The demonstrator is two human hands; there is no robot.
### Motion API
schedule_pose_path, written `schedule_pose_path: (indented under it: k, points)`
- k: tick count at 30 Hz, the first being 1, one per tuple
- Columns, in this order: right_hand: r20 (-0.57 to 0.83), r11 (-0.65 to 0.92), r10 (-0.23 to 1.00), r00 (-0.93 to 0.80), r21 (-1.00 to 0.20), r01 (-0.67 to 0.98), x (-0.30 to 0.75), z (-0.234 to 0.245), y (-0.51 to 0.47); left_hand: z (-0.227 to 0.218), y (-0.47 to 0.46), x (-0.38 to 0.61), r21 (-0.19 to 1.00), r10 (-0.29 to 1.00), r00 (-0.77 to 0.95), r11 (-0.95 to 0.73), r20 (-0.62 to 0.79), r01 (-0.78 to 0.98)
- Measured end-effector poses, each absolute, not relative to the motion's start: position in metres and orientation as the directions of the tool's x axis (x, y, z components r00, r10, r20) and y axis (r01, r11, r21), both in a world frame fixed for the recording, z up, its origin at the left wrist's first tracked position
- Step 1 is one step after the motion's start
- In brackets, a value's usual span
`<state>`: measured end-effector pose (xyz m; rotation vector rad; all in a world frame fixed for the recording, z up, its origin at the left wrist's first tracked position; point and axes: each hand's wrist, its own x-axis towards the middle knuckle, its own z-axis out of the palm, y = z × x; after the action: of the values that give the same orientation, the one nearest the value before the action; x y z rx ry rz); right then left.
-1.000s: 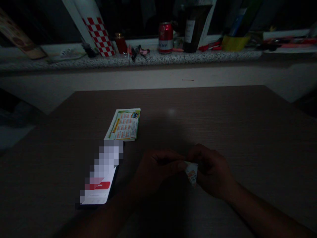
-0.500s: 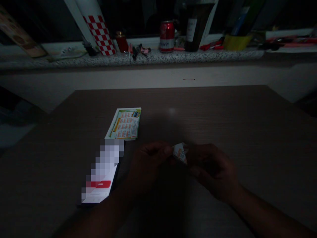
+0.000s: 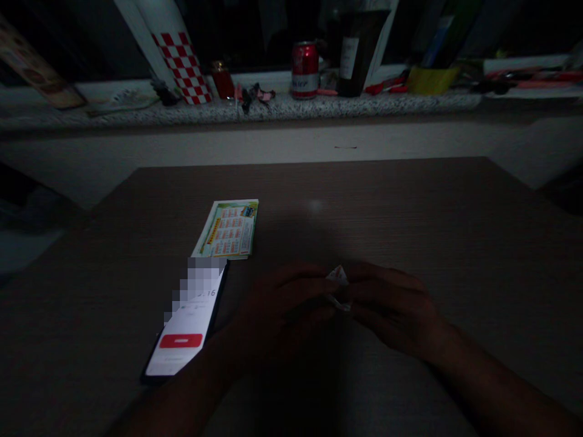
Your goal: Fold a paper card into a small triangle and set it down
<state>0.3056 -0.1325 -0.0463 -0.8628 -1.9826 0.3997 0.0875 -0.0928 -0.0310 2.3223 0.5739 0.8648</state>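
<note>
- From the head view, both hands are close together over the near part of the bench [image 3: 387,206], fingers pointing in at each other.
- And between them, there it is: a small folded paper [image 3: 338,276], pale with orange-red print, one pointed corner showing above the fingertips and a pale edge showing lower down.
- The left hand [image 3: 291,303] pinches it from the left side, thumb below and fingers above, though it's so dark the exact grip is hard to read.
- Over on the other side, the right hand [image 3: 401,306] has its fingertips closed on the paper's right edge, thumb underneath.
- Whether the paper touches the wood, I can't tell from here.
- Just beside the left forearm lies a phone [image 3: 207,306], screen lit, a red button glowing near its lower end, part of the display blurred out.
- Right past the phone's far end, a stack of printed cards [image 3: 230,230] lies flat, the top one covered in orange-red grids.
- Back on the speckled windowsill [image 3: 273,108], well apart from the hands: a red-and-white checkered container [image 3: 184,67], a red can [image 3: 305,70] and a yellow pot [image 3: 432,81].
</note>
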Motion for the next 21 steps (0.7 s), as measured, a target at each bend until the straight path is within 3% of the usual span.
schedule_pose_path:
  k: [6, 11, 16, 21]
  points:
    - [0.602, 0.671, 0.741, -0.298, -0.639, 0.376, 0.3, -0.046, -0.134, -0.028, -0.091, 0.086, 0.653, 0.61, 0.646, -0.725, 0.459, 0.221]
    - [0.604, 0.612, 0.78, -0.165, -0.683, 0.399, 0.293, -0.043, -0.137, -0.027, -0.097, 0.091, 0.747, 0.723, 0.525, -0.627, 0.449, 0.224]
    - [0.578, 0.545, 0.813, -0.079, -0.705, 0.454, 0.291, -0.043, -0.14, -0.028, -0.103, 0.094, 0.876, 0.822, 0.469, -0.448, 0.323, 0.18]
    - [0.538, 0.535, 0.831, -0.143, -0.703, 0.468, 0.293, -0.046, -0.141, -0.032, -0.101, 0.093, 0.93, 0.846, 0.508, -0.303, 0.162, 0.208]
